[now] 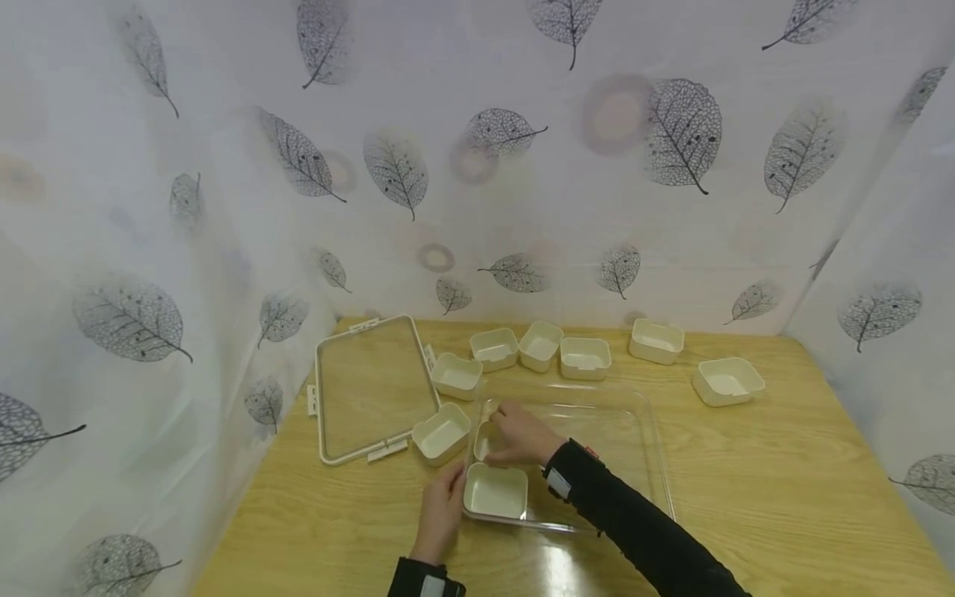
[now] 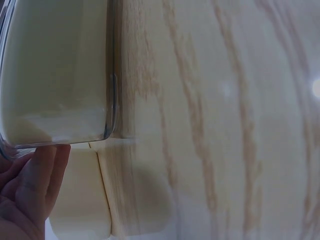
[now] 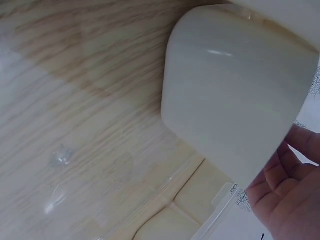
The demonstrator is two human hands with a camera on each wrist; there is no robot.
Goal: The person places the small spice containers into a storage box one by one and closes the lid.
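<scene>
A clear plastic box lies on the wooden table. My right hand reaches into its left side and pinches the edge of a small cream container, whose smooth outer wall fills much of the right wrist view. Just nearer to me, a second cream container sits in the box's front left corner. My left hand is at the outside of the box's left wall; in the left wrist view its fingers touch the clear wall, fairly straight. Right beyond them stands another cream container, outside the box.
A rectangular cream frame with side clips lies at the left, around bare table. Several more cream containers stand along the back, two of them farther right, one being a container near the right side. A leaf-patterned curtain encloses the table.
</scene>
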